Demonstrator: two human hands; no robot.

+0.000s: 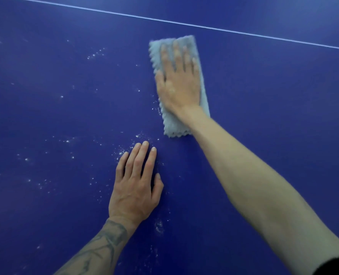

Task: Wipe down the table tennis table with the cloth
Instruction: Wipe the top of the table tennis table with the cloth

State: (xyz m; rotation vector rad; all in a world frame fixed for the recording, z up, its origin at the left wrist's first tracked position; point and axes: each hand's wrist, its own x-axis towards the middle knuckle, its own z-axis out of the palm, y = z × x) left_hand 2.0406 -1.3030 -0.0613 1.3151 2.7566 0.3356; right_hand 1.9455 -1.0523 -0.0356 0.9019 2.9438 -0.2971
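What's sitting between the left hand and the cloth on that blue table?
Nothing solid: in the head view, only bare table dusted with white specks separates the left hand from the cloth.

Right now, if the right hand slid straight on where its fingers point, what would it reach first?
Probably the white line. The right hand lies flat on the cloth, and only bare table shows between them.

The table tennis table [263,108] is deep blue with a thin white line [184,22] and white specks [67,141]; the scallop-edged cloth [203,100] is pale grey-blue.
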